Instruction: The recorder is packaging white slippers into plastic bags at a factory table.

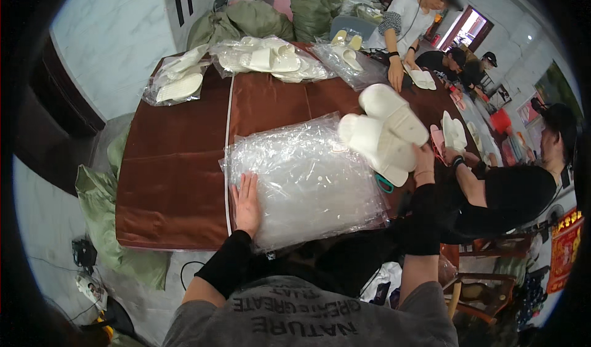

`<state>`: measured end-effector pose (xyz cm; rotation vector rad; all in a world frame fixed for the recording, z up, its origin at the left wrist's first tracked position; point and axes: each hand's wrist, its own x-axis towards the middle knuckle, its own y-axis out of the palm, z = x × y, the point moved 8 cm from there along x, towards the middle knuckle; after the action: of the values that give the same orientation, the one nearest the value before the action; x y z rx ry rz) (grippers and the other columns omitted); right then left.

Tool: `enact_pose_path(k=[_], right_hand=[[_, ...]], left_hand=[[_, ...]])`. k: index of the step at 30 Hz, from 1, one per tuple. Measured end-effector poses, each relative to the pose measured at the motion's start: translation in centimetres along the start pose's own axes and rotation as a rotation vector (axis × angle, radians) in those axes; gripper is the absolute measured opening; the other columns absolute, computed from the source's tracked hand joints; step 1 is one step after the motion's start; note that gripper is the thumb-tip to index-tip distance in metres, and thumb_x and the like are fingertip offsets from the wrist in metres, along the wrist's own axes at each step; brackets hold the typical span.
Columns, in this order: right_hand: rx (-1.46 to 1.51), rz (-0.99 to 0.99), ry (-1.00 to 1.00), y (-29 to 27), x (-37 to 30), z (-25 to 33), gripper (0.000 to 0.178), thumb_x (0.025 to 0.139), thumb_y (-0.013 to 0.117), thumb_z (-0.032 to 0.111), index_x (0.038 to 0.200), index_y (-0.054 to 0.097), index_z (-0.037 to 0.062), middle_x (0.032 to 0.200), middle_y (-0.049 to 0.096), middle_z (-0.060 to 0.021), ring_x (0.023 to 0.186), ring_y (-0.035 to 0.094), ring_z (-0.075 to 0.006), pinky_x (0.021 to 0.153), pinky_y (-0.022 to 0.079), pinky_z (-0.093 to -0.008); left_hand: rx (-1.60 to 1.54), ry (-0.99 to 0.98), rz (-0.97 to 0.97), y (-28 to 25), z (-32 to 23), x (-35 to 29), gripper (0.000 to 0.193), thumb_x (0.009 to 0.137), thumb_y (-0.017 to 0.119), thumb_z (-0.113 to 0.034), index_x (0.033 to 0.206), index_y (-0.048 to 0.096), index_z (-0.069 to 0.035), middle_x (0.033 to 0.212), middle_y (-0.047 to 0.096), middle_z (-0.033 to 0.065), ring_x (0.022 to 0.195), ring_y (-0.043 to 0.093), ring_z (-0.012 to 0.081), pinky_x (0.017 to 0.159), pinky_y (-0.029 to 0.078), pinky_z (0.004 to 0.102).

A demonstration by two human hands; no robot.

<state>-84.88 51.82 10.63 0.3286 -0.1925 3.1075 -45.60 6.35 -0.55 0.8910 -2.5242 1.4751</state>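
My left hand lies flat with its fingers stretched out on the left edge of a stack of clear plastic bags. In my right hand is a pair of white slippers, gripped at its right end. The two slippers overlap, toe straps to the right, above the upper right corner of the stack. My right fingers are partly hidden by them. A teal scissor-like handle shows just below the slippers, at the edge of the bags.
Bagged white slippers lie along the far edge of the table's brown cloth. A person in white stands at the far right, near more slippers. Another person in black handles white slippers close on my right. Green sacks are piled behind.
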Motion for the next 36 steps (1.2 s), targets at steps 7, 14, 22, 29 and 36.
enact_pose_path(k=[7, 14, 22, 29, 36], right_hand=[[-0.472, 0.175, -0.348, 8.7, -11.5, 0.6, 0.055, 0.096, 0.069, 0.023, 0.143, 0.054, 0.0007, 0.13, 0.064, -0.0168, 0.119, 0.061, -0.0309, 0.104, 0.048, -0.039], [-0.988, 0.306, -0.138, 12.5, -19.8, -6.5, 0.09, 0.085, 0.073, 0.054, 0.16, 0.038, 0.0191, 0.155, 0.044, -0.0229, 0.143, 0.039, -0.0454, 0.115, 0.034, -0.0596], [-1.129, 0.083, -0.125, 9.8, -20.8, -7.2, 0.092, 0.082, 0.074, 0.06, 0.161, 0.038, 0.0265, 0.16, 0.04, -0.0225, 0.145, 0.037, -0.0472, 0.114, 0.03, -0.067], [-0.492, 0.201, -0.009, 9.7, -18.6, -7.0, 0.099, 0.079, 0.084, 0.035, 0.162, 0.033, 0.0191, 0.149, 0.047, -0.0258, 0.137, 0.047, -0.0456, 0.113, 0.041, -0.052], [-0.316, 0.247, 0.09, 13.1, -18.0, -9.7, 0.096, 0.079, 0.08, 0.023, 0.16, 0.033, 0.0031, 0.142, 0.055, -0.0303, 0.134, 0.052, -0.0469, 0.112, 0.044, -0.0473]], left_hand=[[-0.045, 0.008, -0.036, -0.8, 0.0, -0.2, 0.058, 0.097, 0.047, 0.005, 0.154, 0.046, -0.005, 0.162, 0.041, 0.0164, 0.156, 0.03, 0.0332, 0.128, 0.016, 0.0574], [-0.191, 0.066, -0.072, -3.5, -0.9, 0.0, 0.061, 0.091, 0.067, 0.001, 0.149, 0.051, -0.007, 0.161, 0.042, 0.0153, 0.154, 0.033, 0.0375, 0.125, 0.022, 0.0561], [0.014, -0.522, 0.088, -2.2, 5.2, -2.1, 0.112, 0.082, 0.081, -0.055, 0.163, 0.025, -0.003, 0.169, 0.024, 0.0239, 0.157, 0.021, 0.0437, 0.123, 0.02, 0.0617], [-0.712, -0.683, 0.07, 0.6, 5.2, -1.4, 0.088, 0.092, 0.077, -0.04, 0.152, 0.033, 0.008, 0.144, 0.051, 0.0222, 0.125, 0.056, 0.0318, 0.1, 0.048, 0.0396], [-1.114, -0.764, 0.246, -1.4, 5.6, 0.8, 0.034, 0.094, 0.074, -0.026, 0.115, 0.07, 0.0, 0.09, 0.069, 0.0033, 0.075, 0.065, 0.0136, 0.061, 0.051, 0.0303]])
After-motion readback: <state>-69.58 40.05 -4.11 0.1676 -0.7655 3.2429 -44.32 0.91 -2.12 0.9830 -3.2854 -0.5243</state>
